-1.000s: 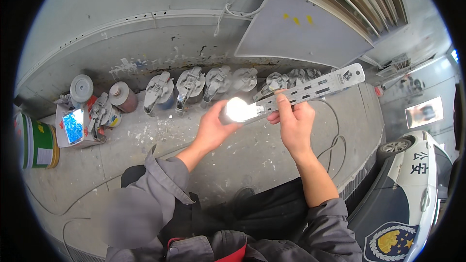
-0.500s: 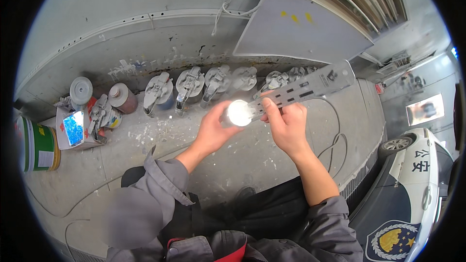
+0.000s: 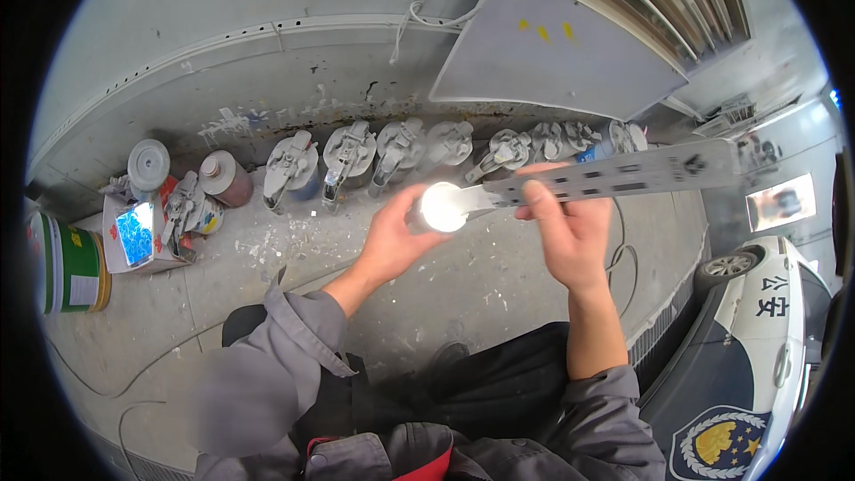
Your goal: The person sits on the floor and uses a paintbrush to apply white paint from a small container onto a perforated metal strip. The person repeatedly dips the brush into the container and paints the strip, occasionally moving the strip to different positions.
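Observation:
My left hand (image 3: 394, 230) is wrapped round a small cup of white paint (image 3: 443, 207), holding it in front of me above the floor. Between the fingers and thumb of my right hand (image 3: 572, 236) is a long, flat grey mixing stick (image 3: 628, 176) with rows of slots. Its white-coated end reaches the cup's rim; whether the tip dips into the paint I cannot tell. The stick's other end points away to the right, slightly blurred.
Several paint cans with grey pouring lids (image 3: 349, 153) line the wall. At the left stand a green bucket (image 3: 76, 265), a cardboard box (image 3: 165, 260) and a reddish can (image 3: 226, 180). A cable (image 3: 169, 352) crosses the floor. A black-and-white car (image 3: 748, 330) is at the right.
My right hand has moved to the right, drawing the mixing stick outward and turning it nearer to level. My left hand and the cup have stayed almost still.

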A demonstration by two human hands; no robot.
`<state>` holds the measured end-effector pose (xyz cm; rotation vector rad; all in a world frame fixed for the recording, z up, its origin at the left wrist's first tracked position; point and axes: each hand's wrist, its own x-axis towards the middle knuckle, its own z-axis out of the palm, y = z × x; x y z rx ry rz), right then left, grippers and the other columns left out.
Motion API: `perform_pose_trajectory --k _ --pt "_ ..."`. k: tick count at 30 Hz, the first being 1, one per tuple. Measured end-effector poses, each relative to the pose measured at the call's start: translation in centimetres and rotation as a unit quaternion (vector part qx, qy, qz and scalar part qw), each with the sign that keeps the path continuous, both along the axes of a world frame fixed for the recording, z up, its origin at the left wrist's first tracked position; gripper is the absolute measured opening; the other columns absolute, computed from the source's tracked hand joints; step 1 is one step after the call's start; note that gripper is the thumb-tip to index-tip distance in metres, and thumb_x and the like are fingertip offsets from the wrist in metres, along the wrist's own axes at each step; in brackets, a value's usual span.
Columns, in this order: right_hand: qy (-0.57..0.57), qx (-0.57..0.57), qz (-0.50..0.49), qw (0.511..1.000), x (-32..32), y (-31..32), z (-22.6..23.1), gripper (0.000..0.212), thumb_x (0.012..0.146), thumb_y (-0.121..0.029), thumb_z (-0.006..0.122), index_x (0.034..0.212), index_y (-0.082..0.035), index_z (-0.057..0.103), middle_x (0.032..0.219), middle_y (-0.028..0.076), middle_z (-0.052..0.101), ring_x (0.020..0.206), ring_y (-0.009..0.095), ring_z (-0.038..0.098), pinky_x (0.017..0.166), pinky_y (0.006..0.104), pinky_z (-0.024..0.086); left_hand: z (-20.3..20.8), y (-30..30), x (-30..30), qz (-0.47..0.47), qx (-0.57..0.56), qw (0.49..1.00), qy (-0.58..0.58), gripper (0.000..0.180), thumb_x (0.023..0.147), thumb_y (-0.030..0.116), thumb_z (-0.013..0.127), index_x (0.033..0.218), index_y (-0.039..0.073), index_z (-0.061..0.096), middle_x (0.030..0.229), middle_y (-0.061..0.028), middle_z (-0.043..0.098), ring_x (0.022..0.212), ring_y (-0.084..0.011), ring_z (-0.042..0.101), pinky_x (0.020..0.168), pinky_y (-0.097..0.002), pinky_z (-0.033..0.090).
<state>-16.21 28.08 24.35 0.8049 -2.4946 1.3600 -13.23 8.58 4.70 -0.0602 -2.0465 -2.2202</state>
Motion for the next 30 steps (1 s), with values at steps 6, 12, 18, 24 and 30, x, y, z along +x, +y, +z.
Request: perform_pose_trajectory --k 6,12,18,24,30 --pt "-0.035 -0.009 -0.076 0.996 -0.9 -1.3 -5.1 0.020 0.104 -0.013 0.070 0.104 0.005 0.077 0.068 0.011 0.073 0.063 0.017 0.074 0.059 0.0334 0.056 1.6 0.2 0.0 -0.016 -0.052 0.998 -0.035 0.075 0.083 0.002 0.090 0.148 0.000 0.054 0.142 -0.0107 0.065 0.134 -0.0200 0.062 0.117 -0.0367 0.051" --pt "-0.144 -0.181 -0.129 0.964 -1.3 -1.2 -1.8 0.024 0.108 -0.014 0.068 0.110 0.009 0.074 0.083 0.010 0.075 0.064 0.014 0.071 0.058 0.0278 0.057 0.7 -0.2 -0.2 -0.005 -0.061 0.997 -0.043 0.076 0.083 0.005 0.091 0.149 0.000 0.054 0.141 -0.0103 0.066 0.133 -0.0204 0.062 0.115 -0.0379 0.051" --pt "-0.063 -0.111 -0.012 0.992 0.0 1.1 1.4 0.025 0.109 -0.012 0.063 0.117 0.011 0.071 0.093 0.013 0.073 0.072 0.017 0.071 0.068 0.0292 0.057 -0.4 -0.2 -0.2 0.019 -0.037 0.999 -0.020 0.074 0.079 0.015 0.093 0.143 0.002 0.060 0.139 -0.0168 0.069 0.131 -0.0292 0.066 0.112 -0.0392 0.050" --pt "0.041 0.003 0.096 0.994 0.2 1.3 1.4 0.017 0.099 -0.001 0.070 0.114 0.005 0.075 0.093 0.011 0.069 0.078 0.018 0.068 0.069 0.0303 0.051 -0.4 -0.1 -0.3 0.003 -0.028 1.000 -0.008 0.073 0.079 0.014 0.093 0.143 0.002 0.060 0.139 -0.0160 0.069 0.130 -0.0277 0.066 0.111 -0.0389 0.050" --pt "0.028 0.070 0.062 0.995 -1.9 0.3 -2.5 0.016 0.102 -0.005 0.068 0.110 0.006 0.076 0.081 0.009 0.074 0.071 0.012 0.071 0.065 0.0272 0.056 1.0 -0.5 0.1 -0.028 -0.022 0.999 -0.019 0.075 0.082 0.000 0.090 0.148 0.000 0.053 0.142 -0.0096 0.064 0.134 -0.0186 0.061 0.117 -0.0365 0.051"
